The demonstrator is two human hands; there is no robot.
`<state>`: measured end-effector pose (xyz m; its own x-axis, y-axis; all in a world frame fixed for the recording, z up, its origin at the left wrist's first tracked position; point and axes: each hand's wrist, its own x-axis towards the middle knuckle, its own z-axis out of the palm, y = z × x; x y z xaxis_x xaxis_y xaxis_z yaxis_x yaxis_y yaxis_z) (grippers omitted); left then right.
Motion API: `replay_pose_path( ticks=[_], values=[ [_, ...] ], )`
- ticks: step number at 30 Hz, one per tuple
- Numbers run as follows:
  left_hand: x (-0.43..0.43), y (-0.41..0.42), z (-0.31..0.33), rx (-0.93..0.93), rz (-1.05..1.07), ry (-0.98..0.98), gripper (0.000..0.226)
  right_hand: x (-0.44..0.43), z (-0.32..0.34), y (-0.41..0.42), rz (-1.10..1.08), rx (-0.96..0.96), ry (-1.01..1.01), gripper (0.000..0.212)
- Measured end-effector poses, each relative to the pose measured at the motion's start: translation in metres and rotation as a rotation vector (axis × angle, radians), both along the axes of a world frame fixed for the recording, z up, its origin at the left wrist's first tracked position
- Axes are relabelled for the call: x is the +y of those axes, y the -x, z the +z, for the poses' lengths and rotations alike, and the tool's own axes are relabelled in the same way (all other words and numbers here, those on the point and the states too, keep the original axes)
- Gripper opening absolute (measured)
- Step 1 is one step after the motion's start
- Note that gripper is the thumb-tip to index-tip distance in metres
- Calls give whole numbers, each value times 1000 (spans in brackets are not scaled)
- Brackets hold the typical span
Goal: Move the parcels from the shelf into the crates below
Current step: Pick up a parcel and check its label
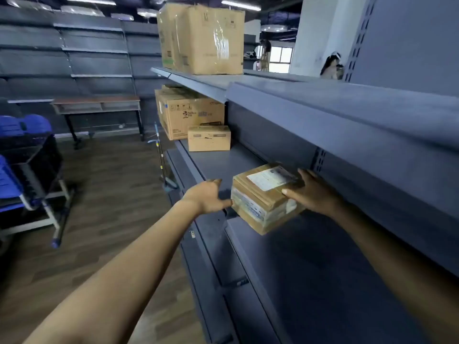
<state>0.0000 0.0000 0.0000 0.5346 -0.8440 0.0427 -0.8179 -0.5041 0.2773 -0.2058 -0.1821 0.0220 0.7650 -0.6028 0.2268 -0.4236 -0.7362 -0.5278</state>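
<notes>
Dark wood-plank floor (104,194) runs back to grey wall racks (74,58). A brown-topped desk (96,105) stands before them, with blue chairs (15,180) stacked at the left. Strip lights (89,0) glow overhead, and a bright window (280,58) shows beside a white wall (313,33).

Taped brown parcel (265,198) tilted on grey shelf (310,269).

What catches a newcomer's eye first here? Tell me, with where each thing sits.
Two bare arms reach to a taped brown parcel at the front of the grey shelf: the right hand grips its right end, the left hand touches its left side. Farther along that shelf stands a small carton, and tall cartons stand on the shelf above.
</notes>
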Motion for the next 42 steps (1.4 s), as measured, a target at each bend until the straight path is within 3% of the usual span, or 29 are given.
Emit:
replay_pose_path(
  ticks=[2,6,11,17,20,27,30,34,38,42],
  values=[
    [-10,0,-3,27,-21,-6,87,-9,0,8,-6,-50,-46,71],
    [-25,3,-11,77,-58,-6,79,-35,-15,22,-35,9,-27,97],
    [-41,-3,-19,128,-112,-1,88,-52,-28,20,-5,-30,-44,103],
    [-51,-17,-23,224,-176,49,91,-69,-45,7,-41,10,-269,89],
    [-56,-22,-29,311,-167,87,88,-77,-51,-3,-125,54,-289,75],
    [-60,-33,-37,406,-122,243,87,-76,-51,-22,-125,-17,-320,72],
    [-48,-47,-33,435,-94,322,93,-69,-44,-37,-107,-101,-327,69],
    [-13,-75,-21,455,-57,370,102,-53,-37,-75,-35,-105,-344,83],
    [41,-106,-17,382,22,339,102,-16,-41,-123,31,-117,-364,67],
    [112,-133,-17,377,124,349,98,34,-47,-177,159,-79,-414,90]
  ],
)
